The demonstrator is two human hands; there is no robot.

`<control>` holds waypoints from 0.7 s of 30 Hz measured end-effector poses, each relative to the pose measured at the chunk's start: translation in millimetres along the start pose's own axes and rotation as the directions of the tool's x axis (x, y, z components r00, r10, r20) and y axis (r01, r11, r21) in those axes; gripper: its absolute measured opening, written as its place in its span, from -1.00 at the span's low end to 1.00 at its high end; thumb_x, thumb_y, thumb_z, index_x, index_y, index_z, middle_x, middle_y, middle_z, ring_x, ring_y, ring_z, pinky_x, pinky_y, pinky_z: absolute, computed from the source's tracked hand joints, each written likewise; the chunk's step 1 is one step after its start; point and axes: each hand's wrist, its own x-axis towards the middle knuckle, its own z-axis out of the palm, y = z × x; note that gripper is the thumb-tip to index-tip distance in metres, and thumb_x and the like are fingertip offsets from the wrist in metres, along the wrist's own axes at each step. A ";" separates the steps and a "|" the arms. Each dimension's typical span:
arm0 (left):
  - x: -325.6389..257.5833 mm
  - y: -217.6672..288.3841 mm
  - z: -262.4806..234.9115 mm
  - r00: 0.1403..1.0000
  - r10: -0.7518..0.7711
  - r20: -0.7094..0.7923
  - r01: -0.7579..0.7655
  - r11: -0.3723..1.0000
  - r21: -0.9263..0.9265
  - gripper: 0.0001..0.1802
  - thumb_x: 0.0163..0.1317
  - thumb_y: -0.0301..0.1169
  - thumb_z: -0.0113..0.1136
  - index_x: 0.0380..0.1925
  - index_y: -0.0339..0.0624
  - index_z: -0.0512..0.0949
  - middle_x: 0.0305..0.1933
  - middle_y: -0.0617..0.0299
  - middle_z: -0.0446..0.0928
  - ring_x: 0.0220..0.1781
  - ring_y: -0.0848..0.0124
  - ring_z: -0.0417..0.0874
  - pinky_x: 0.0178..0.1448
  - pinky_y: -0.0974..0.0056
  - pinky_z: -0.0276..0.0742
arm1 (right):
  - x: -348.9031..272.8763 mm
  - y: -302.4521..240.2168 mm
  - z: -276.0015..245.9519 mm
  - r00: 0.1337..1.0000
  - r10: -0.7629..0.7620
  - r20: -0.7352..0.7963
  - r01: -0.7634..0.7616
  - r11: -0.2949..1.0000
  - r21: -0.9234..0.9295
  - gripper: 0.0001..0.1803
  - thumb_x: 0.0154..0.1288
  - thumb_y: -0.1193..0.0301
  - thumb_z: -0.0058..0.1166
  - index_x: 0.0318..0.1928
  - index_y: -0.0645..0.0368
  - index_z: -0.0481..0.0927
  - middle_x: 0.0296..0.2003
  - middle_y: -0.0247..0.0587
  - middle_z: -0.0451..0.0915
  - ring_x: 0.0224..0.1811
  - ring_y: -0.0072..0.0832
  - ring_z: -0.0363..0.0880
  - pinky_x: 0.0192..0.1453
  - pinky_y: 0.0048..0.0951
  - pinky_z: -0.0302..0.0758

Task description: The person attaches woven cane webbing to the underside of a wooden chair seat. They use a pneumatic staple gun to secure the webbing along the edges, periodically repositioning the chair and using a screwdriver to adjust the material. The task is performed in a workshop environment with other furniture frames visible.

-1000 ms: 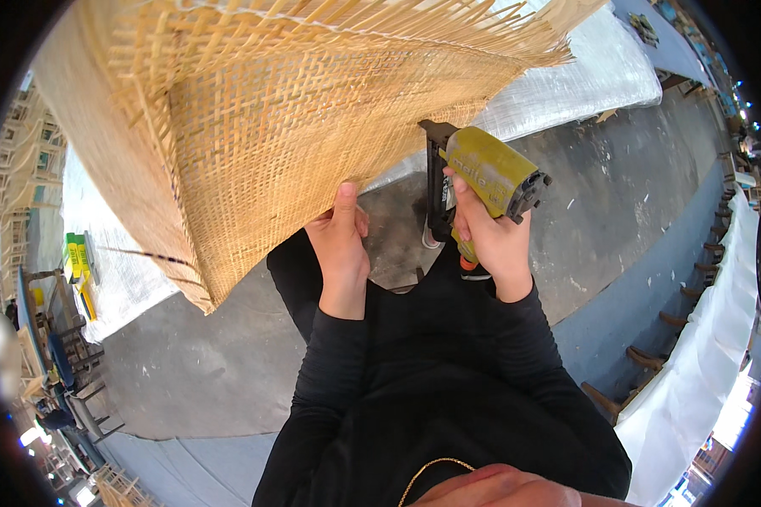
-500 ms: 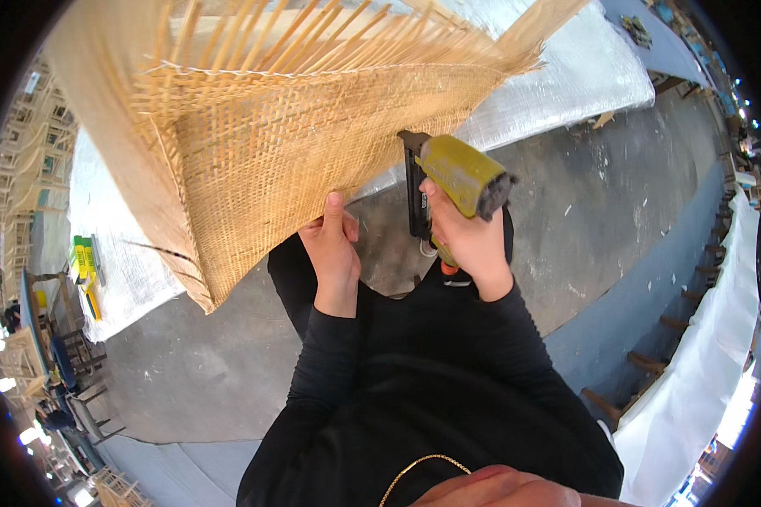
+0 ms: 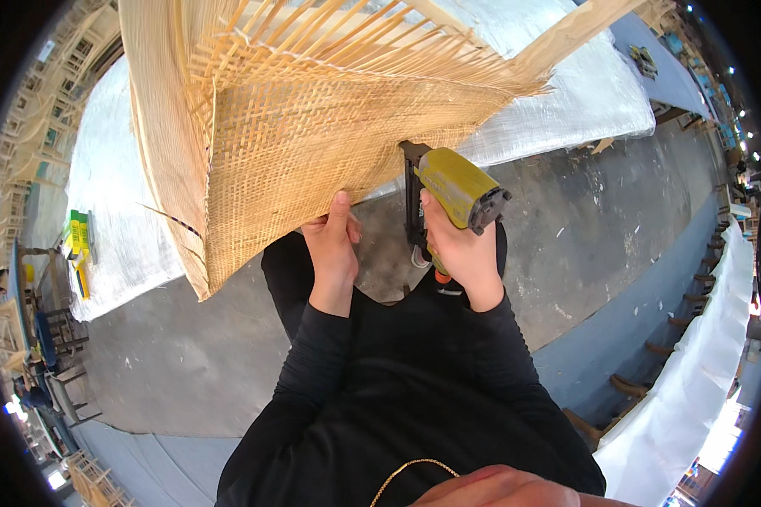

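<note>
A woven cane panel (image 3: 304, 152) is stretched over a pale wooden frame (image 3: 165, 118), with loose strands fanning out along its far edge. My left hand (image 3: 334, 245) pinches the panel's near edge, thumb on top and the fingers curled beneath, partly hidden. In my right hand (image 3: 461, 253) is a yellow-green pneumatic staple gun (image 3: 458, 188), gripped by its handle. Its dark nose touches or nearly touches the panel's near edge, to the right of my left hand; the exact contact cannot be made out.
Under the frame lies a work surface wrapped in clear plastic film (image 3: 558, 101). Yellow-and-green items (image 3: 79, 245) rest on its left part. Grey floor (image 3: 186, 363) spreads around my legs. At the right runs a long white sheet (image 3: 693, 372) over wooden legs, and chair frames stand far left.
The panel and frame appear shifted slightly right in view at their left side. Both hands keep their grips, and the staple gun's nose stays at the panel's edge.
</note>
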 end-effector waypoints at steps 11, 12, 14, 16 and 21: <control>-0.1 1.8 -1.8 0.999 -0.043 -0.009 0.043 0.999 -0.017 -0.82 0.45 -0.35 0.32 -0.08 -0.19 0.60 -0.38 0.36 0.57 -0.66 0.63 0.35 -0.59 0.45 0.26 | -8.1 -6.4 5.0 0.989 0.144 0.028 -0.146 0.986 0.086 -0.81 0.45 0.47 0.24 -0.01 0.28 0.71 -0.43 -0.46 0.60 -0.55 -0.75 0.44 -0.48 -0.58 0.37; -2.2 5.7 3.7 0.999 -0.042 -0.019 0.042 0.999 -0.002 -0.82 0.47 -0.32 0.31 -0.11 -0.18 0.60 -0.46 0.37 0.53 -0.68 0.61 0.33 -0.57 0.43 0.26 | -8.0 -6.9 3.6 0.989 0.143 0.025 -0.144 0.988 0.046 -0.80 0.45 0.48 0.24 0.00 0.29 0.70 -0.40 -0.44 0.63 -0.51 -0.72 0.49 -0.43 -0.56 0.42; -4.1 5.7 7.3 0.999 -0.040 -0.028 0.040 0.999 0.013 -0.83 0.48 -0.29 0.29 -0.14 -0.15 0.60 -0.53 0.39 0.49 -0.69 0.60 0.32 -0.56 0.41 0.25 | -7.7 -4.6 2.2 0.996 0.086 0.001 -0.086 0.996 -0.040 -0.80 0.43 0.50 0.24 0.00 0.31 0.69 -0.33 -0.38 0.67 -0.41 -0.66 0.57 -0.32 -0.51 0.50; -5.2 4.0 9.1 0.999 -0.037 -0.022 0.038 0.999 0.015 -0.84 0.49 -0.29 0.28 -0.15 -0.14 0.61 -0.54 0.39 0.49 -0.68 0.60 0.33 -0.55 0.41 0.25 | -7.1 1.9 0.9 1.000 -0.001 -0.012 0.000 0.995 -0.097 -0.80 0.42 0.52 0.25 0.00 0.32 0.69 -0.26 -0.32 0.71 -0.29 -0.60 0.64 -0.19 -0.46 0.56; -0.1 3.6 0.8 0.998 -0.048 -0.043 0.049 0.999 0.023 -0.85 0.50 -0.30 0.26 -0.16 -0.13 0.62 -0.54 0.41 0.48 -0.66 0.61 0.34 -0.55 0.42 0.24 | -4.4 0.0 11.8 1.000 -0.001 0.023 -0.001 0.998 0.069 -0.84 0.44 0.51 0.25 -0.04 0.32 0.66 -0.31 -0.34 0.64 -0.32 -0.62 0.56 -0.23 -0.47 0.45</control>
